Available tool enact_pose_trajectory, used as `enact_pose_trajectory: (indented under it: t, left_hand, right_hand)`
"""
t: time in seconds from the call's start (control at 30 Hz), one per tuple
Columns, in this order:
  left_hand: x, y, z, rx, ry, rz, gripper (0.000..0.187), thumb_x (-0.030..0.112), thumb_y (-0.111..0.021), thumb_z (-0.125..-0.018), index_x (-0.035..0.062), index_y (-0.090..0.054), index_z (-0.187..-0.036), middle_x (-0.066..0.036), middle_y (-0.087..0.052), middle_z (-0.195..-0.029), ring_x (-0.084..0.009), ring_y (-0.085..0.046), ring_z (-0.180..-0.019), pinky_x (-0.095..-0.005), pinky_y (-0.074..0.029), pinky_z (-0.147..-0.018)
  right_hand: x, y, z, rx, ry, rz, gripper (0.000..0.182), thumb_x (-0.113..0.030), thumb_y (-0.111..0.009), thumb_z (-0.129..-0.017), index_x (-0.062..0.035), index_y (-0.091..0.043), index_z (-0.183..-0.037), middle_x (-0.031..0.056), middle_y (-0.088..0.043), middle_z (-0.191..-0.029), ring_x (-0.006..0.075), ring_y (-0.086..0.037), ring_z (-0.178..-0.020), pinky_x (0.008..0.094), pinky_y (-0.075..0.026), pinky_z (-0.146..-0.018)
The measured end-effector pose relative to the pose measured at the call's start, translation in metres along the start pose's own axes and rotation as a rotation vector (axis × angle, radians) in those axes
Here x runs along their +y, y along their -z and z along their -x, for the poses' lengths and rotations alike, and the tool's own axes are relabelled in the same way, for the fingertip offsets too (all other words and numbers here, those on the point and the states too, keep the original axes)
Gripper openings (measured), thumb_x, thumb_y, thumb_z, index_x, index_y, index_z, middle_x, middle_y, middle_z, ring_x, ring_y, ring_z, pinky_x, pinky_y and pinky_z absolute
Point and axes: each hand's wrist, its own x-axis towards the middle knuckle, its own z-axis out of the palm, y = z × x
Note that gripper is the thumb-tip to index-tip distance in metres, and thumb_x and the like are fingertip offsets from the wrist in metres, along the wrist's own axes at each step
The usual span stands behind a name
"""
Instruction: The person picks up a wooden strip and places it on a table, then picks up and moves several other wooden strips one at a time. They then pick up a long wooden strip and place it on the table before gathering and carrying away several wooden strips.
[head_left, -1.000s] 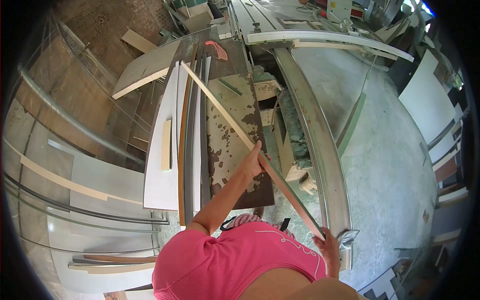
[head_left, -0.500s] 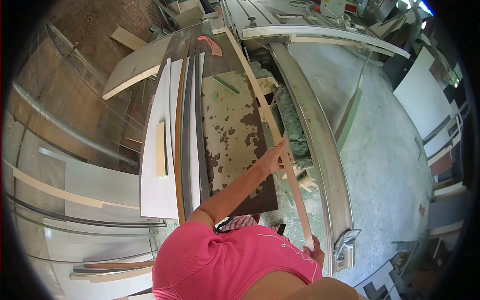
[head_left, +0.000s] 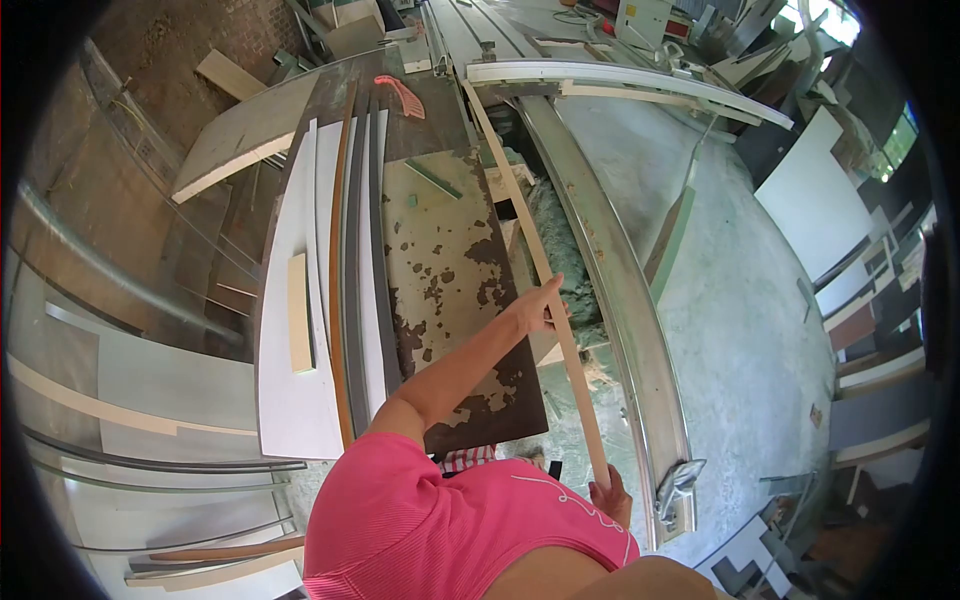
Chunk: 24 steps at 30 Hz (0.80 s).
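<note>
Both my hands are on a long, narrow wooden strip (head_left: 581,395) that runs away from my body toward the far rail. My left hand (head_left: 540,306) grips it near the middle, with the thumb and fingers at its sides. Close to my waist, my right hand (head_left: 611,496) is closed around the near end. The strip lies between a worn, peeling worktable (head_left: 430,240) on the left and a long metal beam (head_left: 610,270) on the right. Its far end is beside the left end of a white crosswise rail (head_left: 620,75).
Long white and dark strips (head_left: 352,270) and a short wood block (head_left: 301,310) lie on the table's left part. A pink-red curved handle-like piece (head_left: 402,97) and a green strip (head_left: 433,179) lie farther back. Boards lean at the right (head_left: 815,200).
The strip's far end has shifted right and slightly toward me, from the table's far corner to beside the rail's end. Both hands keep hold. The view has turned slightly.
</note>
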Motion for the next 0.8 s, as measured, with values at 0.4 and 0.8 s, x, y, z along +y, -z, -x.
enact_pose_trajectory:
  t: [0.4, 0.8]
  left_hand:
    - [0.018, 0.010, -0.013, 0.004, -0.031, -0.093, 0.065, 0.055, -0.057, -0.078, 0.0022, -0.044, -0.114, -0.014, -0.052, -0.096, -0.0301, -0.056, -0.094, -0.0527, -0.042, -0.086]
    - [0.047, 0.027, -0.029, 0.093, -0.128, 0.030, 0.047, 0.048, -0.056, -0.082, 0.0053, -0.052, -0.101, -0.013, -0.053, -0.090, -0.0287, -0.056, -0.085, -0.0479, -0.046, -0.076]
  right_hand:
    - [-0.024, 0.003, -0.018, -0.068, 0.006, 0.023, 0.044, -0.018, -0.061, -0.081, -0.0102, -0.046, -0.121, 0.0208, -0.062, -0.088, 0.0352, -0.062, -0.086, 0.0397, -0.048, -0.067]
    - [-0.048, -0.013, -0.061, -0.202, -0.025, -0.002, 0.049, -0.030, -0.057, -0.082, -0.0084, -0.043, -0.124, 0.0240, -0.060, -0.094, 0.0408, -0.058, -0.091, 0.0447, -0.046, -0.072]
